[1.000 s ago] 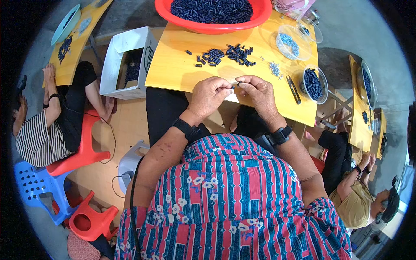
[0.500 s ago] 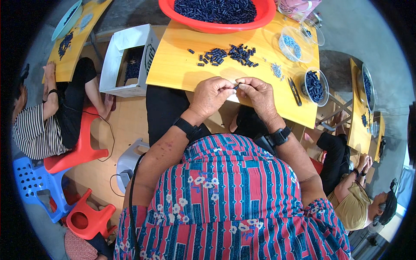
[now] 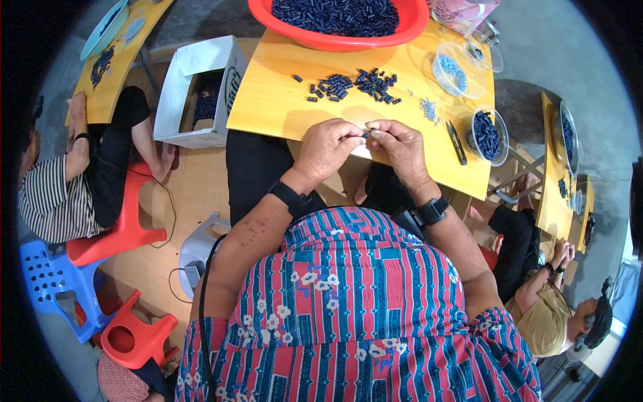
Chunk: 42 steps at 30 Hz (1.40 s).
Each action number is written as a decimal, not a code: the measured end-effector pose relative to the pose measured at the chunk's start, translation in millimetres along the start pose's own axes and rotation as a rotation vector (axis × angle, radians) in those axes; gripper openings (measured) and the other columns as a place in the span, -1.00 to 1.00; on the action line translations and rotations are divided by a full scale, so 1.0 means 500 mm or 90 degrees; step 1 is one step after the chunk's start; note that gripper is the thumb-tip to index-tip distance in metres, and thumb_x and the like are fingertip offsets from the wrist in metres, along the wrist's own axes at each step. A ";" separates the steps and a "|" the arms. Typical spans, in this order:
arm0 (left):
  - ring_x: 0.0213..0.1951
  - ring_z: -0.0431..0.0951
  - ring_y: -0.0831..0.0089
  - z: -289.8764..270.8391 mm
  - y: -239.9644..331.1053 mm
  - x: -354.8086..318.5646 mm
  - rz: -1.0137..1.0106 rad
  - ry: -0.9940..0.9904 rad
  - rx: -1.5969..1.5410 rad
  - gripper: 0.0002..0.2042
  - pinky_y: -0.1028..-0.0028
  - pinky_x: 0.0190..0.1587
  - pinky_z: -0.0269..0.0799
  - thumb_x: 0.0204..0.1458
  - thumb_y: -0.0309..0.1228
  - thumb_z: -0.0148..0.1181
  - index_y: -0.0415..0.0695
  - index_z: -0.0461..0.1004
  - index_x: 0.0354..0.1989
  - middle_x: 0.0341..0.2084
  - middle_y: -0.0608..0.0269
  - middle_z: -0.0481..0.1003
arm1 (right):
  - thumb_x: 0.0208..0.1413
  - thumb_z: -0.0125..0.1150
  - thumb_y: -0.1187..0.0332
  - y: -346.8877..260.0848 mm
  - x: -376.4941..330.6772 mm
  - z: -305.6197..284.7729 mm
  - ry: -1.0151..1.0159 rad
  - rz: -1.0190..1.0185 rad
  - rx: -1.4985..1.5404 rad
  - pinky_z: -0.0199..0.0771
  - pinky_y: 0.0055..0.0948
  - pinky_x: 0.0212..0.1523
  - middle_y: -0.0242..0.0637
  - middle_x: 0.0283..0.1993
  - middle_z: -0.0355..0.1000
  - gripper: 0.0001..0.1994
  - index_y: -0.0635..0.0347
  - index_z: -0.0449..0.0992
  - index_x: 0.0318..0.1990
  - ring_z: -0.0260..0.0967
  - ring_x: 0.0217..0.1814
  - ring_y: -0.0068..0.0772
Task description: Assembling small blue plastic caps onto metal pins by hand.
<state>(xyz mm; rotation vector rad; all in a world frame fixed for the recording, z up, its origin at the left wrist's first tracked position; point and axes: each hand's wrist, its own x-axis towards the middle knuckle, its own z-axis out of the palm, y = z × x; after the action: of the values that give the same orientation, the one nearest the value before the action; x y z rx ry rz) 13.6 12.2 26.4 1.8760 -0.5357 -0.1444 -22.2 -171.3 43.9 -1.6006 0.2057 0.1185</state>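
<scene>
Between the two thumbs, over the near edge of the yellow tabletop (image 3: 281, 100), sits a small dark blue piece (image 3: 366, 135), too tiny to make out beyond its colour and short, stubby shape. Both hands meet on it: the left hand (image 3: 326, 149) and the right hand (image 3: 400, 149) are brought together, fingertips pinching the piece from either side, knuckles almost touching. Just beyond them lies a loose scatter of dark blue pieces (image 3: 355, 84) of the same kind, and near the right hand a small heap of pale metal bits (image 3: 427, 108). Judging by these, plenty seems left: the red basin (image 3: 335, 41) at the far edge is heaped with the blue parts. A clear bowl (image 3: 487, 134) to the right holds more blue pieces, perhaps finished ones, though I cannot tell. Another clear bowl (image 3: 450, 70) holds pale blue bits, and a white carton (image 3: 197, 94) stands left of the table
</scene>
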 end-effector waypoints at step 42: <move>-0.28 0.59 0.56 0.008 -0.017 -0.005 -0.062 -0.026 -0.145 -0.90 0.55 -0.17 0.50 0.10 -0.55 0.17 -0.32 0.54 -0.26 -0.38 0.22 0.60 | 0.14 0.19 0.57 0.024 -0.006 0.028 0.063 -0.139 0.018 0.52 -0.61 -0.26 -0.33 -0.27 0.54 -0.87 0.29 0.62 -0.19 0.49 -0.31 -0.59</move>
<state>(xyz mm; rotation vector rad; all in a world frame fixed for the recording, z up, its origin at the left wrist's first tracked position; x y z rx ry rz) 12.4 12.2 17.0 1.6792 -0.4367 -0.2970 -27.1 -157.2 32.3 -1.5907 0.1072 -0.1313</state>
